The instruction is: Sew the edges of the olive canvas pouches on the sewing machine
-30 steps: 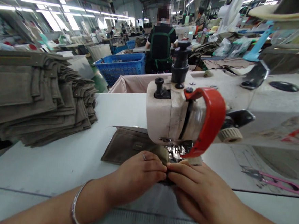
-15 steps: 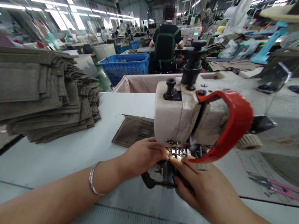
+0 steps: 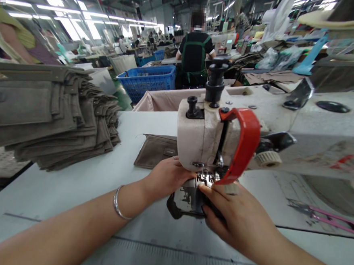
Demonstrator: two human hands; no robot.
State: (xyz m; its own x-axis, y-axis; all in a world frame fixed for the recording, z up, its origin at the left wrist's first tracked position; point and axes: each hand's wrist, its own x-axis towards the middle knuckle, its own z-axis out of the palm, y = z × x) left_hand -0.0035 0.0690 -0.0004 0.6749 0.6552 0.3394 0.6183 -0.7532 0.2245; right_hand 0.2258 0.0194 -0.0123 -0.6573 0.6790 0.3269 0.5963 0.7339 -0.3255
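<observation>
A brown fabric panel [image 3: 154, 149] with a small dark label lies on the table, its right part hidden behind the sewing machine head [image 3: 191, 137]. My left hand [image 3: 166, 178], with a bracelet at the wrist, has its fingers bent and pressed together at the panel's near edge, fingertips beside the presser foot [image 3: 206, 177]. From the right, my right hand [image 3: 235, 209] reaches in under the red guard [image 3: 249, 145]. Its index finger stretches to the metal plate just before the foot, and the thumb is apart below. Nothing held shows in it.
At left rises a thick stack of brown fabric pieces [image 3: 59, 120]. Pink-handled thread snips [image 3: 331, 218] lie at right. A ruler strip [image 3: 180, 256] runs along the near side. Beyond the table are a pink cloth-lined bin [image 3: 164, 101], a blue crate [image 3: 150, 80] and a seated person [image 3: 196, 53].
The view has shifted, so the machine appears further left. My left fingertips have drawn slightly apart from my right index finger. Another person has come into view at far left.
</observation>
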